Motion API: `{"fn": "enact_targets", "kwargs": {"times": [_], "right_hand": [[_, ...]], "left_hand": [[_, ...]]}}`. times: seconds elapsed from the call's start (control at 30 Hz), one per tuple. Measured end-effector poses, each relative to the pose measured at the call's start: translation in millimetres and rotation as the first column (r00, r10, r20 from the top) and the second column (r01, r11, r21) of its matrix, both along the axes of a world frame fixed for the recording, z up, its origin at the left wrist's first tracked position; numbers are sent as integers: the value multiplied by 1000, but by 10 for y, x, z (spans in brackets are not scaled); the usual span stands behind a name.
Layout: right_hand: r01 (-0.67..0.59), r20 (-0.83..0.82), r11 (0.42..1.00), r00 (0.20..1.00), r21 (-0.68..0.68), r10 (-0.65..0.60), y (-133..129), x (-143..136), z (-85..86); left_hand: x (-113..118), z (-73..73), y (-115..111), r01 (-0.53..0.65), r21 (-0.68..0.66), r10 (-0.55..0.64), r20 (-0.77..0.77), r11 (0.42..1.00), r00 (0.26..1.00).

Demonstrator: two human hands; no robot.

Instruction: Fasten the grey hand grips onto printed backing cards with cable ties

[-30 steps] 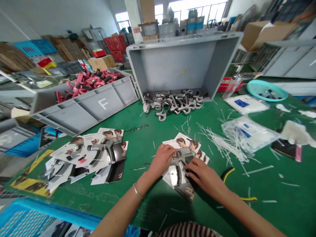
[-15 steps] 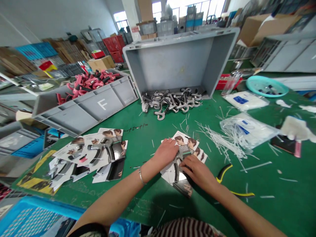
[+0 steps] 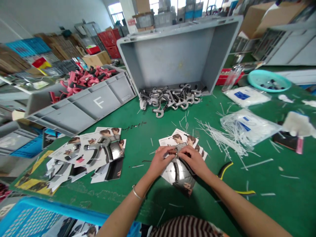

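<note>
My left hand and my right hand meet over a grey-and-black hand tool with two curved handles. Its exact kind is not clear. The fingers of both hands are closed in a pinch around its upper part, which they mostly hide. Beneath it lie several printed cards, fanned out on the green table. To the left, another pile of printed cards bears similar grey-and-black tools.
A grey crate on its side holds a heap of grey-and-black tools. Left of it stands a grey bin of pink-and-black tools. White cable ties, plastic bags and yellow-handled pliers lie to the right.
My left hand has moved down from the card's top to the tool and turned its fingers inward. My right hand has shifted slightly up, so both now meet at the tool's upper part.
</note>
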State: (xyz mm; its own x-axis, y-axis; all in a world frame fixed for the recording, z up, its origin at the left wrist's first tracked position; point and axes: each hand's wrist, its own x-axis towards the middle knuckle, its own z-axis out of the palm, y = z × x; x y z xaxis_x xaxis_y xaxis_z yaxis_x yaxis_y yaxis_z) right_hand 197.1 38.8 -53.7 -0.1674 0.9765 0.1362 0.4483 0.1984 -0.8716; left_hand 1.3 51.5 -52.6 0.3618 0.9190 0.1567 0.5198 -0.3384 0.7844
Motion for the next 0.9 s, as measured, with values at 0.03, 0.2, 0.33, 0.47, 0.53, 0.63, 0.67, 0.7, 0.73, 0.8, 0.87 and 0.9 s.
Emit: {"fn": "enact_targets", "kwargs": {"times": [0.03,0.2,0.33,0.47,0.53,0.63,0.67,0.7,0.73,0.8,0.87,0.9], "right_hand": [[-17,-2,1000,1000,14,17,-7,3,5],[-119,38,991,992,65,117,-68,36,0],[-139,92,988,987,74,132,-114,54,-29],[-135,99,989,987,59,128,-101,43,-44],[-137,99,989,986,57,131,-88,36,-40],[-137,97,988,987,64,131,-78,28,-29],[-138,96,988,987,65,131,-78,26,-28],[-137,94,988,987,67,131,-79,25,-30],[-136,92,988,987,68,129,-80,24,-35],[-134,85,988,988,71,128,-79,22,-53],[-129,70,989,990,73,124,-72,18,-73],[-124,59,990,991,71,120,-65,15,-81]], "left_hand": [[4,-39,-4,-20,-7,21,34,1000,999],[67,-128,5,-86,18,84,115,996,990],[88,-135,-11,-133,-5,133,150,991,980],[85,-135,-34,-134,-16,135,121,991,983],[80,-134,-38,-119,-12,119,116,993,986],[74,-135,-40,-102,-2,102,115,995,988],[74,-136,-41,-102,0,101,113,995,988],[75,-137,-42,-103,0,102,110,995,989],[77,-139,-45,-102,0,101,108,995,989],[80,-142,-52,-101,10,99,117,995,988],[78,-143,-62,-89,30,84,132,996,988],[73,-142,-67,-76,44,69,134,996,989]]}}
